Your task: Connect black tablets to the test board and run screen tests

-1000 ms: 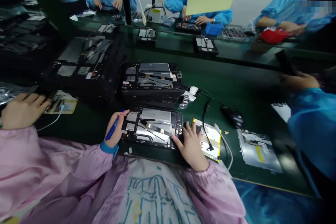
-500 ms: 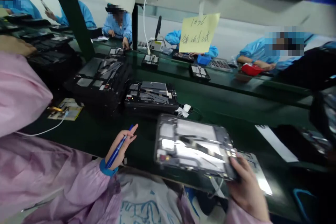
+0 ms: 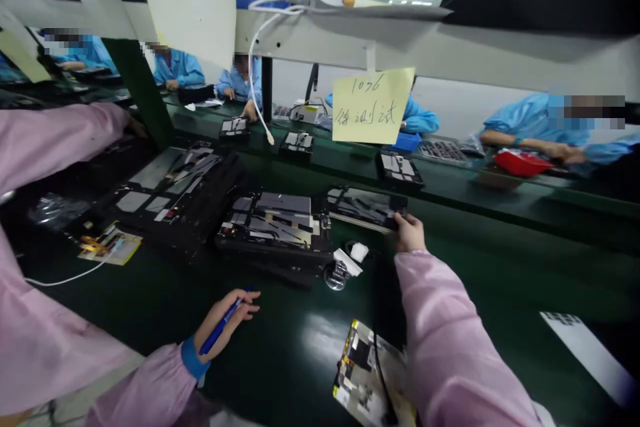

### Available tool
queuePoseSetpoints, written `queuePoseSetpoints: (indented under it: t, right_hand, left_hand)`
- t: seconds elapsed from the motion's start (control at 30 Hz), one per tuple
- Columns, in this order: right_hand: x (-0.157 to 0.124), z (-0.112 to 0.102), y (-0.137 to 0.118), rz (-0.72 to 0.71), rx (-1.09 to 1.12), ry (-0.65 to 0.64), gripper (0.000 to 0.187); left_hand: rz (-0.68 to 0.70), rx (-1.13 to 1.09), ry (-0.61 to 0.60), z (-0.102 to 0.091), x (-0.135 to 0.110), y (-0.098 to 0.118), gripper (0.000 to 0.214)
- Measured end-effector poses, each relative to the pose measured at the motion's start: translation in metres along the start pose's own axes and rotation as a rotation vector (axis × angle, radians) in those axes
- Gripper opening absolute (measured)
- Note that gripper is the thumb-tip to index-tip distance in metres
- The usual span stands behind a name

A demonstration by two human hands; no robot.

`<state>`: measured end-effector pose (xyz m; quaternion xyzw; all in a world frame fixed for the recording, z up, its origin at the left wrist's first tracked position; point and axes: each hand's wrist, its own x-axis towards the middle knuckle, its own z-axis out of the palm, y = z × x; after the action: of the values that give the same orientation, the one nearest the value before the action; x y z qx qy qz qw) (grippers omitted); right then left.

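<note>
My left hand (image 3: 227, 323) hovers low over the bench with a blue pen (image 3: 220, 329) tucked across it between the fingers, the fingertips stretched out. Stretched far forward, my right hand (image 3: 411, 232) grips the right end of an opened tablet (image 3: 365, 207) whose inner parts face up; the tablet is slightly blurred. Left of it lies a stack of similar opened tablets (image 3: 275, 223). Crumpled white paper (image 3: 359, 252) and a clear round sticker-like piece (image 3: 336, 275) lie just in front. Beside my right sleeve is a circuit board (image 3: 365, 367) with a black cable over it.
A larger tablet stack (image 3: 170, 187) and another board with a white cable (image 3: 113, 243) are at left. A yellow handwritten note (image 3: 373, 107) hangs from the shelf beam. A co-worker's pink sleeve (image 3: 60, 140) reaches in at left; people in blue sit opposite. A white strip (image 3: 585, 347) lies right.
My right hand has carried the tablet forward and away from me, to beside the middle stack. The circuit board at front has come into fuller view. My left hand still holds the pen.
</note>
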<state>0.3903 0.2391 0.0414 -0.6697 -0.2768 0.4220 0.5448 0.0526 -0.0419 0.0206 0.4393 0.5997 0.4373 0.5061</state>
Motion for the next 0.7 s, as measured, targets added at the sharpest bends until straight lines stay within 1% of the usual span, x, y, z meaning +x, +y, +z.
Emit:
queuePoseSetpoints:
  t: [0.03, 0.1, 0.2, 0.3, 0.37, 0.43, 0.57, 0.63, 0.7]
  right_hand:
    - [0.003, 0.013, 0.002, -0.001, -0.027, -0.068, 0.032]
    - [-0.002, 0.036, 0.004, -0.029, -0.077, -0.2, 0.028]
    - [-0.032, 0.063, 0.006, -0.112, -0.135, -0.393, 0.028]
    - [-0.069, 0.078, 0.007, -0.17, -0.187, -0.577, 0.037]
    - [-0.087, 0.083, 0.006, -0.185, -0.214, -0.645, 0.043]
    - [-0.099, 0.083, 0.003, -0.186, -0.214, -0.663, 0.046]
    - [-0.118, 0.075, -0.001, -0.178, -0.135, -0.625, 0.046]
    - [-0.134, 0.067, 0.003, -0.202, -0.062, -0.594, 0.047]
    - [-0.154, 0.059, 0.009, -0.245, 0.015, -0.551, 0.053]
  left_hand:
    - [0.001, -0.01, 0.015, 0.0, 0.0, 0.0, 0.044]
    - [0.014, -0.038, 0.043, -0.001, 0.0, -0.001, 0.045]
    - [0.038, -0.044, 0.066, -0.003, 0.0, -0.001, 0.043]
    - [0.063, -0.038, 0.068, -0.005, 0.002, -0.003, 0.039]
    - [0.082, -0.036, 0.059, -0.007, 0.003, -0.005, 0.037]
    - [0.1, -0.04, 0.048, -0.009, 0.004, -0.008, 0.037]
    - [0.117, -0.075, 0.058, -0.012, 0.003, -0.011, 0.039]
    - [0.124, -0.101, 0.097, -0.014, 0.003, -0.012, 0.039]
    - [0.136, -0.152, 0.163, -0.016, 0.003, -0.013, 0.04]
